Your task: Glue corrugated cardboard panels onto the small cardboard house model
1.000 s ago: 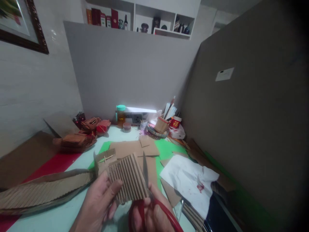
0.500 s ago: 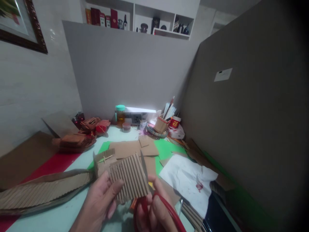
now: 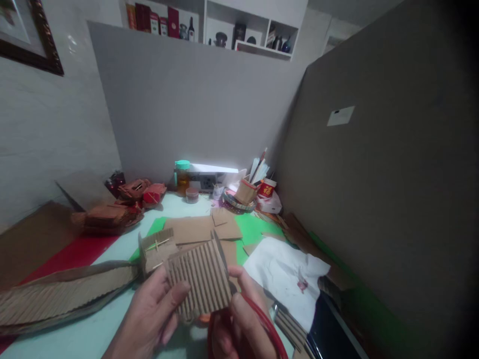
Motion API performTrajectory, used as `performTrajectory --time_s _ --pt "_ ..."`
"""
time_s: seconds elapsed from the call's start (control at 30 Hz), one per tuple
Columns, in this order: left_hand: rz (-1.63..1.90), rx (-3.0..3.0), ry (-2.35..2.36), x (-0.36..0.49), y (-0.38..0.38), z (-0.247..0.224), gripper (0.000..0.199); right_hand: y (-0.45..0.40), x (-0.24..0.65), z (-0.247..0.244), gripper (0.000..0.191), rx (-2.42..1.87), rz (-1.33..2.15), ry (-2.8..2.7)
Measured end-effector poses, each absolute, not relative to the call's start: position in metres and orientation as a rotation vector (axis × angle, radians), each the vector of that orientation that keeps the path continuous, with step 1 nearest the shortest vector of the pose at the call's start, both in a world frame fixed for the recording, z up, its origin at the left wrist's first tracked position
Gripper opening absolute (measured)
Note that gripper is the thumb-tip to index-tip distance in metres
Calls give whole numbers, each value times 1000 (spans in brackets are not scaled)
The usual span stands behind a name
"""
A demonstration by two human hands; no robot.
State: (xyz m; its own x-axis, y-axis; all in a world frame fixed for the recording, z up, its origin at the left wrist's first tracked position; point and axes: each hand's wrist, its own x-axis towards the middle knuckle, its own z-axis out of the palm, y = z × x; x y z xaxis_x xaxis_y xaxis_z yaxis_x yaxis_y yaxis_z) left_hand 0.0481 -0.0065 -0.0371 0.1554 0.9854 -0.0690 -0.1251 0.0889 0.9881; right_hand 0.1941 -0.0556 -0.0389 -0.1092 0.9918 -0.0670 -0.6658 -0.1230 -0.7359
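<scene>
My left hand (image 3: 155,304) pinches a squarish piece of corrugated cardboard (image 3: 200,279) by its left side, thumb on the ridged face. Around the red handles of a pair of scissors (image 3: 265,319) my right hand (image 3: 239,319) is closed, just right of the cardboard. One blade stands along the cardboard's right edge, partly behind it; the other blade is not clearly seen. Behind my left hand sits a small cardboard construction (image 3: 157,249) with a thin stick across it. From it a long, curved corrugated strip (image 3: 75,294) stretches left.
Flat cardboard sheets (image 3: 190,229) lie on a green mat (image 3: 254,227). White crumpled paper (image 3: 288,274) and a dark glossy object (image 3: 333,329) are at right. Farther back are a lidded jar (image 3: 182,178), a pen holder (image 3: 247,191) and brown-red models (image 3: 108,217). A grey partition (image 3: 202,109) rises behind.
The scissor blade has come closer against the cardboard's right edge, and the scissors look more closed. The whole view has shifted slightly; both hands keep their holds.
</scene>
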Motion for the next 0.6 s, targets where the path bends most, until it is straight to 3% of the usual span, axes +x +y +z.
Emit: performTrajectory --time_s 0.13,0.37,0.47,0.6 --pt "1058 1204 1019 41 -1 -48 53 -53 194 -43 70 -628 1598 -630" --pt "1024 1168 1024 46 -6 -43 55 -56 208 -37 82 -849 1593 -827" --pt "1095 1073 1072 46 -7 -38 57 -48 217 -28 77 -953 1642 -1010" --pt "1163 900 1115 42 -5 -30 62 -33 244 -15 56 -1375 1193 -1565"
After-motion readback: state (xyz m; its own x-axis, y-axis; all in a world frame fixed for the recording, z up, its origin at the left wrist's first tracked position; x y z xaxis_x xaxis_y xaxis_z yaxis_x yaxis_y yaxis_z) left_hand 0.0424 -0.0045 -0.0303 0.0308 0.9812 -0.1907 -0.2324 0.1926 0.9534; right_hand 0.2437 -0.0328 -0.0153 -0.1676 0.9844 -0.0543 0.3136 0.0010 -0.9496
